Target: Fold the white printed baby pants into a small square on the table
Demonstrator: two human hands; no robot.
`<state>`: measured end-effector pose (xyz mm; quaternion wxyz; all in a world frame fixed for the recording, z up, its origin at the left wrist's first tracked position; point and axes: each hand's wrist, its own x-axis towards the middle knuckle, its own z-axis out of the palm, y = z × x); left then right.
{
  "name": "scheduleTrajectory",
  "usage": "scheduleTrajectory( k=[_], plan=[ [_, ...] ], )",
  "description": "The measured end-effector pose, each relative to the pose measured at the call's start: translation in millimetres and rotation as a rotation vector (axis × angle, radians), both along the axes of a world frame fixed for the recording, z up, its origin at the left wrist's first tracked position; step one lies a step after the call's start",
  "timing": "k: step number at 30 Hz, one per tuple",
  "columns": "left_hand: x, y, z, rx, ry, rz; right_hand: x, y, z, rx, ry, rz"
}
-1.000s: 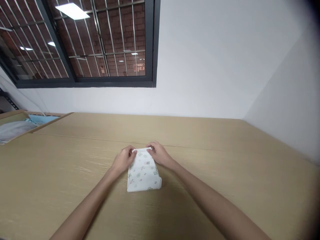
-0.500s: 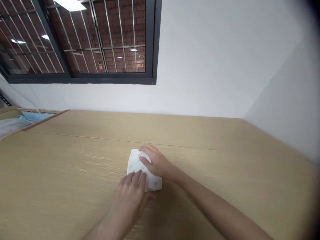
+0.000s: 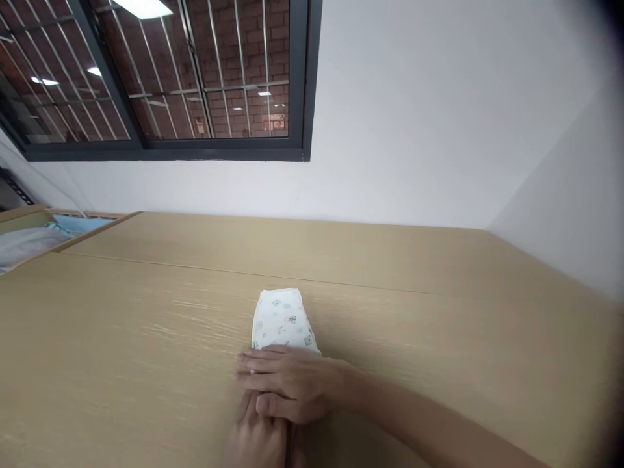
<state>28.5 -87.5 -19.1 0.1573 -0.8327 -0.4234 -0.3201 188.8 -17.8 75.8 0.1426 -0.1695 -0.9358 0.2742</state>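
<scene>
A folded white diaper (image 3: 284, 318) with small printed figures lies on the wooden surface, its far part exposed. Across its near end rests my right hand (image 3: 292, 383), fingers stretched out flat and pointing left, thumb lower down. Closer to me, my left hand (image 3: 260, 435) is partly beneath the right one. Its fingertips are covered and its back is blurred, so I cannot tell whether it grips the diaper's near edge, which is also hidden.
The pale wooden tabletop (image 3: 146, 312) has a seam running across it. Behind stand a white wall (image 3: 400, 117) and a dark-framed window (image 3: 205, 151) with bars. At far left, a wood-edged compartment (image 3: 100, 235) holds white and light-blue fabric.
My right hand has moved from the diaper's upper right down to its near end, over my left hand. My left hand has drawn back toward me, leaving the diaper's far part uncovered.
</scene>
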Motion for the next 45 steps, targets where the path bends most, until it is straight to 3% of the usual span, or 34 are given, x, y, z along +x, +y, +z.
scheduleTrajectory(
  k=[5,8,13,18,22,29,34,37,41,45],
  plan=[
    [2,5,-3.2,0.14,0.057,0.007,8,31,-20.3,0.163,-0.093,-0.138],
    [-1,5,-5.4,0.114,0.151,0.028,12,59,-28.1,0.252,-0.12,-0.219],
    [-6,3,-9.3,0.064,0.179,0.034,19,98,-29.4,0.268,-0.125,-0.273],
    [-4,3,-9.8,0.086,0.194,0.035,24,110,-30.5,0.256,-0.115,-0.27],
    [-7,6,0.2,0.076,0.19,0.009,23,106,-31.6,0.285,-0.09,-0.286],
    [-45,33,54.5,-0.213,0.072,-0.199,32,60,-6.3,0.378,-0.025,-0.487],
    [-57,53,54.7,-0.196,0.108,-0.276,56,15,6.1,0.253,-0.141,-0.408],
    [-56,62,62.1,-0.417,0.065,-0.252,67,-3,5.9,0.163,-0.198,-0.372],
    [-58,79,95.9,-0.846,-0.045,-0.151,70,-9,9.3,0.071,-0.183,-0.417],
    [-57,112,114.6,-0.898,-0.127,-0.184,65,8,18.1,-0.098,-0.055,-0.603]
  ],
)
